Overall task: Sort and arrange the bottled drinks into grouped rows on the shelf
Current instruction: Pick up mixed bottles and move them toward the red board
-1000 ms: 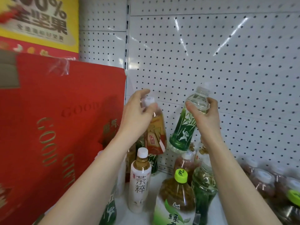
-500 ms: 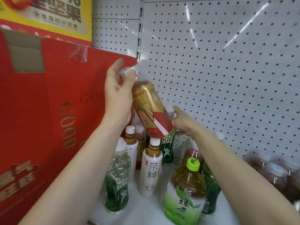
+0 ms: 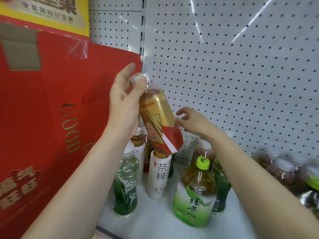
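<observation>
Sorting barely begun on the shelf

Our left hand (image 3: 123, 104) pinches the gold-labelled bottle (image 3: 159, 119) by its cap, tilted above the shelf's (image 3: 155, 219) back-left corner; our right hand (image 3: 193, 120), fingers spread, holds nothing. Mixed bottles below await grouping.

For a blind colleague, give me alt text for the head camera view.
The left hand holds a tilted gold-and-red bottle by its neck above standing tea bottles on a white shelf, while the open right hand reaches toward it.

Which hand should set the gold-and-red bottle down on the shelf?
Left. The left hand already grips the gold-and-red bottle by its cap, tilted above the shelf; the right hand is open and empty beside it.
</observation>
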Demonstrator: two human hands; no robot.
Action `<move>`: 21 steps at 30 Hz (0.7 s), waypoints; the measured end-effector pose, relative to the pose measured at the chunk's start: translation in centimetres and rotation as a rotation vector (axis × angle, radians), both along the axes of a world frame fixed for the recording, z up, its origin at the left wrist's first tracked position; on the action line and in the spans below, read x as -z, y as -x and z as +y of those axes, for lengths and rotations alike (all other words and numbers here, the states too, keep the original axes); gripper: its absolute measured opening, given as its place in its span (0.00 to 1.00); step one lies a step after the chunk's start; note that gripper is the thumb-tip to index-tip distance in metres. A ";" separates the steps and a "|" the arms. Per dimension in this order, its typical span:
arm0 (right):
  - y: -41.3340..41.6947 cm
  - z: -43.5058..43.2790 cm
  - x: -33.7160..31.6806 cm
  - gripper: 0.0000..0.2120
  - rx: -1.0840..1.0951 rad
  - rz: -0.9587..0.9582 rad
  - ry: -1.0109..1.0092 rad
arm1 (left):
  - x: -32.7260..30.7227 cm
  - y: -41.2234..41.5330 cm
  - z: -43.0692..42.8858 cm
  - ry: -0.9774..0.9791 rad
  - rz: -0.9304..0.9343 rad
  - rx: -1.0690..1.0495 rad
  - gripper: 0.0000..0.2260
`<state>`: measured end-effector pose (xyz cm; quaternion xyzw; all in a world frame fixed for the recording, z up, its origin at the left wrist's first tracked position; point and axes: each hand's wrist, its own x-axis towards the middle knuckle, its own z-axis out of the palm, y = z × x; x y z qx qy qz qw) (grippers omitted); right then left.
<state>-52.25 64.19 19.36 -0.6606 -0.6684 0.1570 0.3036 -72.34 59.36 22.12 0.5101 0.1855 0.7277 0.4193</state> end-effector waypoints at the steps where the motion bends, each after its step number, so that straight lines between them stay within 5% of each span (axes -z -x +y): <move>1: -0.2 -1.2 -0.7 0.18 -0.071 0.160 -0.050 | 0.1 0.0 -0.2 -0.009 0.020 0.014 0.21; 3: -0.1 -4.3 -1.4 0.22 -0.321 0.453 -0.014 | 0.5 -0.3 -0.7 -0.027 0.053 0.052 0.21; 5: 0.7 -7.3 -0.7 0.23 -0.493 0.466 0.018 | 1.2 -0.6 -1.2 -0.043 0.074 0.083 0.21; 8: 2.4 -9.8 1.7 0.26 -0.466 0.362 -0.147 | 2.5 -0.9 -1.9 -0.052 0.083 0.111 0.22; 12: 3.8 -12.0 4.4 0.22 -0.394 0.457 -0.272 | 4.1 -0.5 -3.1 -0.041 0.142 0.120 0.27; 18: 5.5 -13.6 6.5 0.21 -0.419 0.828 -0.214 | 11.8 1.0 -7.5 -0.037 0.400 0.246 0.19; 21: 6.5 -14.1 8.0 0.22 -0.467 0.808 -0.158 | 15.4 1.8 -9.2 0.088 0.418 0.290 0.21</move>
